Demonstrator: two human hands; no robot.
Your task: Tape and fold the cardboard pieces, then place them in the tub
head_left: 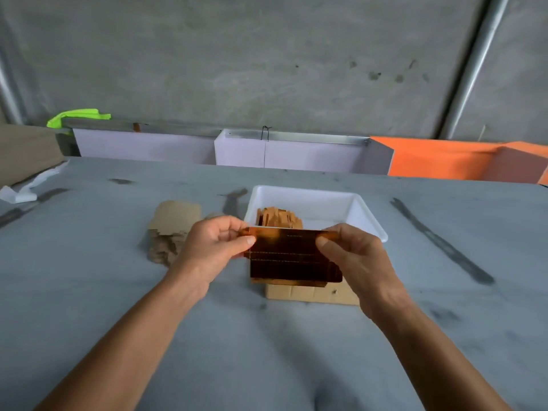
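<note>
Item 1: my left hand (pixel 213 247), raised over the middle of the table (pixel 89 292), thumb and curled fingers pinching the left end of a taped cardboard piece (pixel 293 256).

Item 2: my right hand (pixel 353 256), opposite, thumb and forefinger pinching the right end of the same piece. Both forearms bare.

Item 3: the taped cardboard piece, held flat-faced toward me between the two hands, clear of the table. Its surface is glossy amber-brown with tape; several horizontal crease or seam lines cross it. An amber strip runs along its top edge from one hand to the other.

Item 4: one flat cardboard blank (pixel 311 293), plain tan, lying on the table directly beneath the held piece, partly hidden by it.

Item 5: a white tub (pixel 367 215), on the table just beyond my hands, toward the far edge. Its near rim is partly covered by the held piece.

Item 6: folded cardboard pieces (pixel 278 218), tan and amber, stacked upright in the tub's near-left corner.

Item 7: a stack of plain cardboard pieces (pixel 172 226), on the table to the left of the tub, partly behind my left hand.

Item 8: the table, grey, with dark smears.
</note>
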